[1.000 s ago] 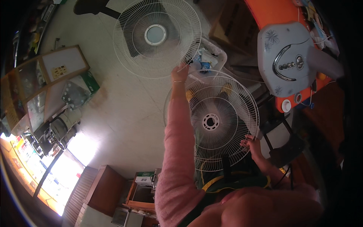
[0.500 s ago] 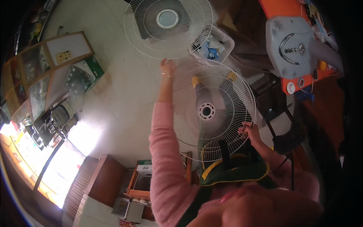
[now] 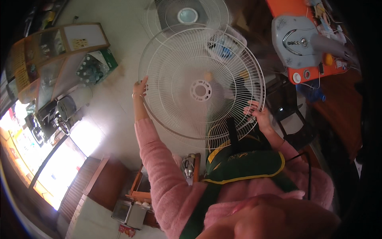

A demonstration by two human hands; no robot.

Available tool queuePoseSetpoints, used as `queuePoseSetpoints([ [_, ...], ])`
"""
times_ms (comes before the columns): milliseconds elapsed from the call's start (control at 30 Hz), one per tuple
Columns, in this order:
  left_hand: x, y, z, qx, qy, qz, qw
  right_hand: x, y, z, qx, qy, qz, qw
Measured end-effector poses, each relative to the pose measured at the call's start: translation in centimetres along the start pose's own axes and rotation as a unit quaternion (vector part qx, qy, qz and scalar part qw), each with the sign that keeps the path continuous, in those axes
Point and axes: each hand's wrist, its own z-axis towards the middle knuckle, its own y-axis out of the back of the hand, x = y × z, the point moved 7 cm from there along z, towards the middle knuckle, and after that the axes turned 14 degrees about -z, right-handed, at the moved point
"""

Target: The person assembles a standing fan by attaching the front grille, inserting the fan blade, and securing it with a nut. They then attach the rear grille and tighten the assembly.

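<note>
A large round white wire fan guard (image 3: 193, 91) is held up in front of me, with a ring at its centre. At its left rim my left hand (image 3: 140, 87) is closed, the thumb side against the wires. My right hand (image 3: 258, 114) grips the lower right rim, its fingers bent through or behind the wires. Beyond it, at the top, lies another white wire fan guard (image 3: 149, 30) with a pale round centre (image 3: 188, 16). Part of this second guard is hidden behind the held one.
A grey fan base with buttons (image 3: 292, 42) lies on an orange surface (image 3: 274, 8) at the upper right. A white bin (image 3: 238, 38) is partly behind the guard. A dark chair (image 3: 294, 127) stands at right. Glass cabinet (image 3: 49, 44) and green carton of bottles (image 3: 95, 67) are left.
My left hand has moved left and down onto the held guard's rim. The guard has shifted up and left and now faces me more fully. My right hand has risen slightly with it.
</note>
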Motion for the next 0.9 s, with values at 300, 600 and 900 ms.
queuePoseSetpoints([
  [300, -17.0, 3.3, -13.7, 0.110, -0.244, -0.252, 0.930, 14.7, 2.5, -3.8, -0.078, 0.197, -0.009, 0.977],
  [600, -32.1, 4.2, -25.8, 0.051, -0.437, -0.233, 0.867, 23.4, 7.5, -7.2, -0.182, 0.268, 0.041, 0.945],
  [900, -40.6, 3.3, -31.7, 0.153, -0.541, -0.272, 0.781, 24.8, 8.0, -9.4, -0.218, 0.332, 0.081, 0.914],
])
